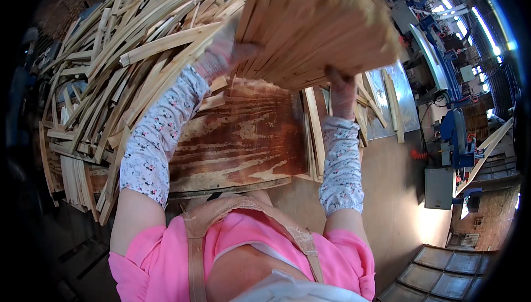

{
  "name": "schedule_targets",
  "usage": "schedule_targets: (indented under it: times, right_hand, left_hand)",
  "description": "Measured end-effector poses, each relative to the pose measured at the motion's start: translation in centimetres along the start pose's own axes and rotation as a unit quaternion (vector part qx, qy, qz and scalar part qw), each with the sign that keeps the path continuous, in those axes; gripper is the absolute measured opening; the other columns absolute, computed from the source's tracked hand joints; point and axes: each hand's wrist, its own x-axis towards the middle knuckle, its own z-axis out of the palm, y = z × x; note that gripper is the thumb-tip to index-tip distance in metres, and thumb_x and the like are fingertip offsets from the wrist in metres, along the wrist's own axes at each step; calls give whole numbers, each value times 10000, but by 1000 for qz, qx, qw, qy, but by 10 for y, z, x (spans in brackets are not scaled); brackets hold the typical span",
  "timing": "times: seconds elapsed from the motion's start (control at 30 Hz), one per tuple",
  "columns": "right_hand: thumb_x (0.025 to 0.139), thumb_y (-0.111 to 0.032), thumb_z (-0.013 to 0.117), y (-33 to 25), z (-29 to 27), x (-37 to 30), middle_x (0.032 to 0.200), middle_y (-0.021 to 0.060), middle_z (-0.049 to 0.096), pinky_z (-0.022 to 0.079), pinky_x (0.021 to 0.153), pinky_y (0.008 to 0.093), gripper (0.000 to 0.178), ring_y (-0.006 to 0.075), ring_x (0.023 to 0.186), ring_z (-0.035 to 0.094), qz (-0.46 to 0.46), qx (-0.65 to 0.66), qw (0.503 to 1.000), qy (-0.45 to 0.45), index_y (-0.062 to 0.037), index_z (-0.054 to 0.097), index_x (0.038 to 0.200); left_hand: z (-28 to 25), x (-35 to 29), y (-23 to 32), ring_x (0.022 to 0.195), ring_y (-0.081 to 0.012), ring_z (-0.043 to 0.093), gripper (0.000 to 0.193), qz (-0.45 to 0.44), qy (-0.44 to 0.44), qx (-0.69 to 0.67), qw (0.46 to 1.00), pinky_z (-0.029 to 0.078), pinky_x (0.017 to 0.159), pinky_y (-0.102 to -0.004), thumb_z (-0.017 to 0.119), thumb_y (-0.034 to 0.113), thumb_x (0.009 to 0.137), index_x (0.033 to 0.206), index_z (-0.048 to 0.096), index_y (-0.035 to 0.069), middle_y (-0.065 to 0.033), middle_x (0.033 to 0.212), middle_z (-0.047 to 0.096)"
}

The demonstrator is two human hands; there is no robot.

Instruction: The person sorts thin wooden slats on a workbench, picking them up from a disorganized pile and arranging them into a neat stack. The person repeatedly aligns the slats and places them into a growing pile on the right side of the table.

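Note:
A thick bundle of wooden strips is held up in front of me between both hands, fanned out and blurred at its far right. My left hand, in a pale work glove, is closed on the bundle's left side. At the near right edge, my right hand is also closed on it, with the thumb against the wood. Floral sleeve covers reach up both forearms. Below the bundle lies a worn reddish-brown plywood board. The strips hide the far fingers of both hands.
A large, messy heap of loose wooden strips fills the left side. More strips stand along the board's right edge, and a few lie on a shiny metal sheet. Blue machinery and a grey box are farther right.

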Motion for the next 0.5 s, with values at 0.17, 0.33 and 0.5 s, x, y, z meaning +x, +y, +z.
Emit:
schedule_targets:
  times: [0.17, 0.33, 0.5]
  right_hand:
    - [965, -109, 733, 34, -45, -83, 1329, 106, 674, 543, 1040, 385, 513, 228, 1204, 658, 143, 67, 987, 24, -50, 557, 1443]
    - [997, -156, 658, 18, -79, -191, 1393, 133, 639, 537, 1062, 405, 546, 261, 1231, 650, 262, -35, 963, 56, -71, 489, 1510]
    - [1029, -203, 584, 51, -119, -281, 1457, 160, 605, 531, 1084, 424, 581, 294, 1258, 642, 378, -176, 907, 59, -91, 421, 1576]
  left_hand:
    - [9, -70, -58, 1182, -217, 685, 715, -99, 38, -173, 979, 581, 1030, -414, 879, 152, 860, 1486, 537, 108, -101, 1317, 690]
    - [9, -157, -123, 1366, -287, 589, 783, -251, 152, -457, 840, 489, 1148, -394, 739, 305, 1001, 1662, 337, 184, -144, 1565, 535]
    - [-2, -256, -190, 1399, -211, 528, 780, -117, -8, 323, 939, 357, 1252, -356, 396, 649, 1102, 1601, 435, 52, -98, 1539, 571]
